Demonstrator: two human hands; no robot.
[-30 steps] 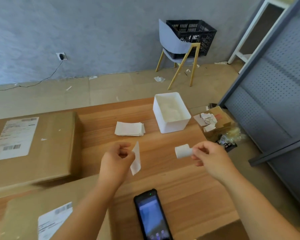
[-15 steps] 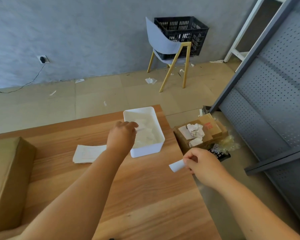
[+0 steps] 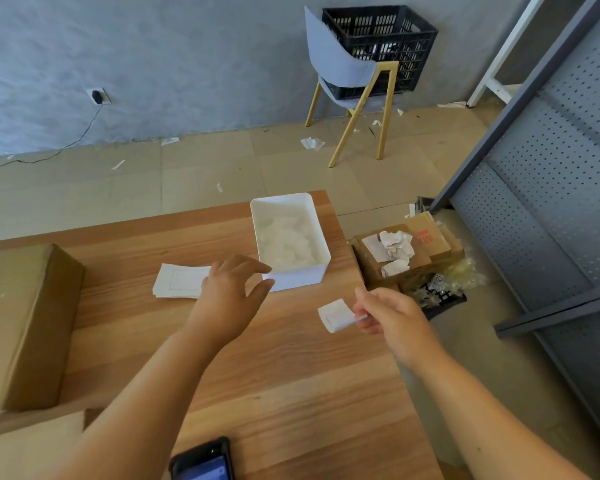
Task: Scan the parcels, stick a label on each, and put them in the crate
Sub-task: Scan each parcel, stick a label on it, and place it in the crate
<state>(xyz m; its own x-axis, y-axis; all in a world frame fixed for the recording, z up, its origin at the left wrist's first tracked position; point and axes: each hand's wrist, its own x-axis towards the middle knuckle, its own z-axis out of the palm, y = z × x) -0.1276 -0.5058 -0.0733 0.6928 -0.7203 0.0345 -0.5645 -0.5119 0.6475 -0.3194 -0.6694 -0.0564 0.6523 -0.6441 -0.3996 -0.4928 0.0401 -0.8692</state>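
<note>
My right hand pinches a small white label above the right part of the wooden table. My left hand hovers with relaxed, empty fingers just before the white bin of paper scraps. A stack of white labels lies left of that hand. One cardboard parcel sits at the table's left, and a second parcel shows at the bottom left. The black handheld scanner lies at the near edge. A black crate rests on a grey chair by the wall.
Beside the table's right end, on the floor, stands a cardboard box holding crumpled paper. A grey perforated metal shelf fills the right side. Paper scraps litter the floor between table and chair.
My left hand carried the backing strip to the white bin, let it go and drew back empty. My right hand kept the label and moved slightly right. The view swung right, then partly back.
</note>
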